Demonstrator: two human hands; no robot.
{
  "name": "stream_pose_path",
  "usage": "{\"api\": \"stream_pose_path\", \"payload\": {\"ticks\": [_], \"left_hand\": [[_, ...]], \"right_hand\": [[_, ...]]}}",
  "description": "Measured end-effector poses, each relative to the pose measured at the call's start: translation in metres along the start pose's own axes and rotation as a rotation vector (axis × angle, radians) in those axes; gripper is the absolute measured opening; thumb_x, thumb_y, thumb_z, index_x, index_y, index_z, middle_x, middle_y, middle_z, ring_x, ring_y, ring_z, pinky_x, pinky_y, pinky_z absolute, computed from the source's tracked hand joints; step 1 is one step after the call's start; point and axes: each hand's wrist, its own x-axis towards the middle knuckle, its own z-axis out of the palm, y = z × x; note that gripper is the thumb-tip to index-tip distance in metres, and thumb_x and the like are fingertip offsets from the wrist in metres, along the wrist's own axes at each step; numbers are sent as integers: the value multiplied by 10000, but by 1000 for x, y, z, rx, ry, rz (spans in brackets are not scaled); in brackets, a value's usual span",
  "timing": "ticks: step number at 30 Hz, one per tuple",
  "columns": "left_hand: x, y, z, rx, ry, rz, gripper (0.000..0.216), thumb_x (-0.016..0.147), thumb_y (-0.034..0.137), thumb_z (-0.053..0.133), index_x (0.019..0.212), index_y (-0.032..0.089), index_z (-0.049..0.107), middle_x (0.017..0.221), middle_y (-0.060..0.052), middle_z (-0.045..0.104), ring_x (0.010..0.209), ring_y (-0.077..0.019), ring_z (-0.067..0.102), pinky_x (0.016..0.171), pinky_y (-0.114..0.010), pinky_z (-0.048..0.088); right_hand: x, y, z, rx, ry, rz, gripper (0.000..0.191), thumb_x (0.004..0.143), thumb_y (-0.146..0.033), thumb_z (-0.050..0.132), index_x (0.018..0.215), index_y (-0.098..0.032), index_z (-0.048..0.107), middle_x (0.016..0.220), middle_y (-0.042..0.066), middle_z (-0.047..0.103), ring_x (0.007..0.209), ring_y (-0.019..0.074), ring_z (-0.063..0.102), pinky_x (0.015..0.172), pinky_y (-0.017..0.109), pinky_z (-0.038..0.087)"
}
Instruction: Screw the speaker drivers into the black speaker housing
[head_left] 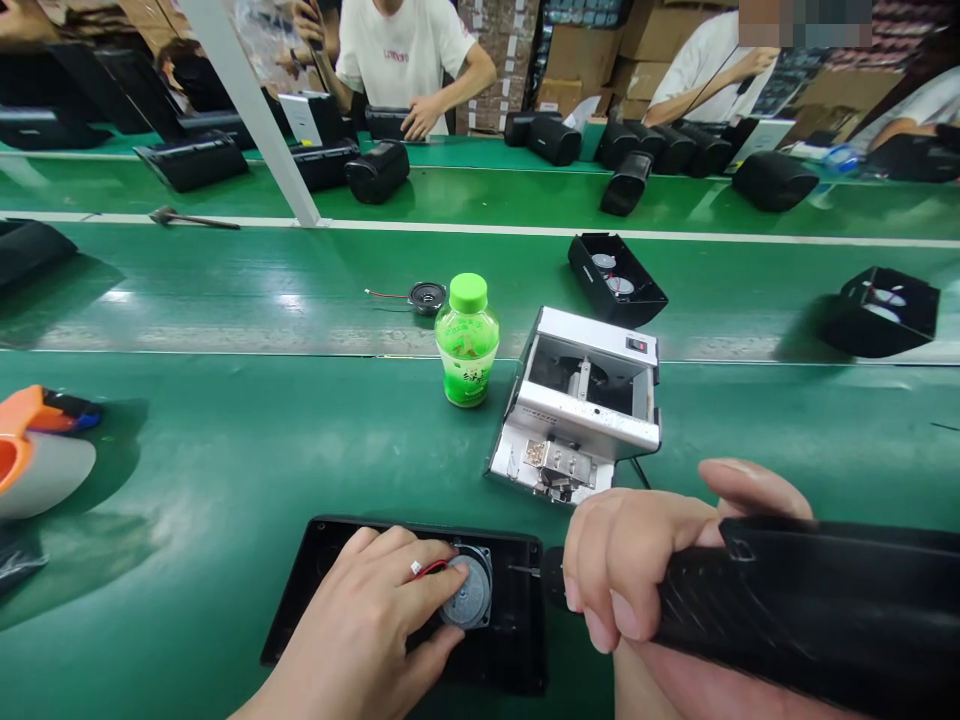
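While the tool tip hides behind the right hand (645, 570), which is fisted round a black electric screwdriver (810, 610), the left hand (375, 625) lies loosely open, fingers steadying a round grey speaker (466, 592) in a black housing (517, 640) cut off by the wrist, on the green belt (225, 450).

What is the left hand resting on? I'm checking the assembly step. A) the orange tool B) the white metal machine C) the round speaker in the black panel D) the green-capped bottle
C: the left hand presses on the round speaker seated in the black panel.
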Motion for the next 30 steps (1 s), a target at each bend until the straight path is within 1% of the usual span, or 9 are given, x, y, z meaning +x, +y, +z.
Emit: {"api": "stream_pose_path", "payload": {"ticks": [3, 5, 7, 9, 12, 17, 19, 22, 30], "left_hand": [[0, 0, 0, 9, -5, 6, 337, 882, 172, 820, 1193, 300, 791, 1152, 20, 843, 894, -215, 721, 785, -382, 518], [0, 0, 1, 12, -10, 4, 345, 873, 179, 840, 1191, 302, 790, 1155, 26, 843, 897, -214, 719, 787, -383, 519], [-1, 0, 2, 12, -13, 4, 353, 861, 185, 861, 1187, 301, 791, 1154, 33, 842, 900, -210, 718, 779, -381, 517], [-1, 1, 2, 16, -14, 2, 347, 859, 187, 865, 1180, 296, 793, 1153, 32, 842, 903, -208, 716, 780, -382, 516], [1, 3, 1, 20, -30, -21, 335, 854, 176, 863, 1161, 292, 797, 1155, 26, 840, 908, -212, 713, 793, -391, 515], [3, 7, 3, -2, -58, -66, 322, 822, 166, 888, 1105, 291, 798, 1098, 33, 835, 880, -221, 701, 766, -403, 497], [2, 7, 4, -7, -51, -73, 306, 830, 161, 884, 1095, 285, 796, 1095, 25, 831, 885, -224, 698, 758, -403, 493], [0, 7, 6, -15, -50, -92, 303, 835, 147, 869, 1096, 280, 790, 1104, 17, 823, 900, -232, 686, 761, -406, 497], [-1, 7, 5, -78, -123, -131, 297, 878, 159, 822, 1147, 278, 787, 1091, -2, 795, 912, -232, 650, 783, -422, 508]], "right_hand": [[-4, 3, 1, 90, -2, 9, 283, 1024, -613, 648, 1258, -512, 772, 583, -5, 721, 414, 241, 609, 408, 390, 552], [-6, 6, 2, 89, 10, 15, 285, 1032, -610, 631, 1261, -511, 769, 589, -7, 720, 425, 239, 610, 419, 386, 548], [-8, 10, 2, 82, 1, -23, 310, 1057, -598, 604, 1314, -495, 743, 610, -11, 716, 436, 229, 609, 421, 369, 541], [-10, 15, 1, 54, -32, -71, 379, 1068, -630, 585, 1381, -457, 709, 660, -6, 719, 478, 229, 631, 452, 378, 563], [-10, 22, 1, 2, -47, -108, 524, 1017, -732, 607, 1419, -406, 689, 702, 6, 708, 512, 234, 627, 492, 409, 573], [-6, 31, 7, -33, -9, -159, 557, 978, -777, 632, 1351, -376, 737, 634, -3, 671, 440, 220, 563, 454, 388, 506], [-4, 33, 8, -29, -20, -166, 596, 978, -801, 605, 1358, -360, 734, 641, 1, 680, 443, 219, 572, 461, 389, 517], [-1, 35, 6, -25, -69, -140, 643, 971, -848, 553, 1373, -379, 731, 669, 8, 704, 464, 230, 598, 475, 399, 537], [0, 42, 4, -38, -96, -128, 694, 931, -889, 558, 1390, -394, 722, 674, 9, 712, 479, 243, 610, 480, 405, 547]]}}
